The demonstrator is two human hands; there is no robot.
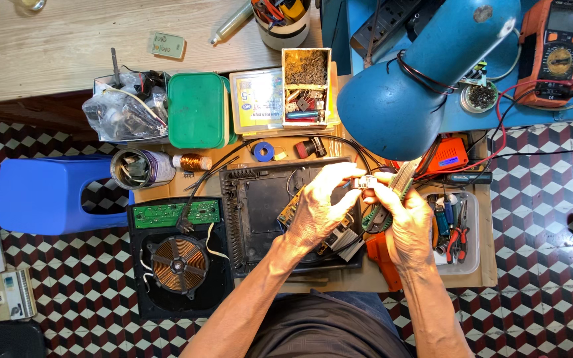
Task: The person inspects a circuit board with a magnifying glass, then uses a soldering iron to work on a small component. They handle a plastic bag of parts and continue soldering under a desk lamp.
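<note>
My left hand (318, 205) and my right hand (407, 217) meet over a wooden board, both pinching a small whitish component (367, 181) between the fingertips. Under my left hand lies an open black appliance casing (257, 205) with a circuit board and a finned heatsink (343, 242) at its right edge. To the left sits another opened black base (142, 278) showing a copper coil (179, 264) and a green circuit board (167, 213). Black wires run from the casing toward the back.
A blue desk lamp (411, 86) hangs over the work area. An orange multimeter (557, 53) lies at the back right. A clear tray of pliers and screwdrivers (471, 233) is at right. A green box (197, 110), a parts box (306, 86), a blue stool (48, 192) stand left.
</note>
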